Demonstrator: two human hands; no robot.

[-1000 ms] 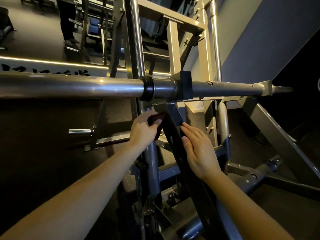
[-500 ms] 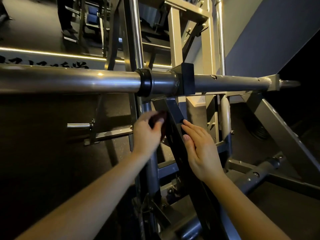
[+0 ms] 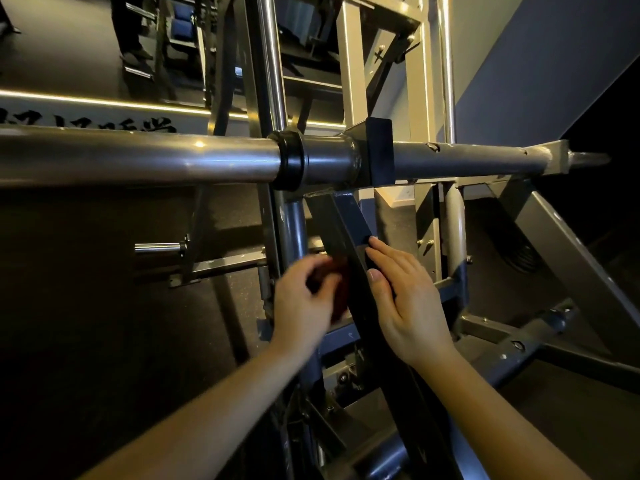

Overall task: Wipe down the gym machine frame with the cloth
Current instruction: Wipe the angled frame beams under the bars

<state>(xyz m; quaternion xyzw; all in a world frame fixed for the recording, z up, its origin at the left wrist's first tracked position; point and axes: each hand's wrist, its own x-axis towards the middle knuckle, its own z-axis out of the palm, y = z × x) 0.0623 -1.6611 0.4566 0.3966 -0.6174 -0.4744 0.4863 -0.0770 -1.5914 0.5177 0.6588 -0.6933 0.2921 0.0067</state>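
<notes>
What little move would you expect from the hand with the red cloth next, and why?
Likely a slide of the cloth down the slanted dark bar. The left hand grips the cloth against the bar's left side, below the horizontal tube. The right hand lies flat on its other side, and a long stretch of bar runs on below both hands.

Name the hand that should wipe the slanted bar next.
Left. The left hand grips the cloth right at the left side of the slanted bar. The right hand lies flat on the bar, fingers straight, holding nothing, so it likely only braces.
</notes>
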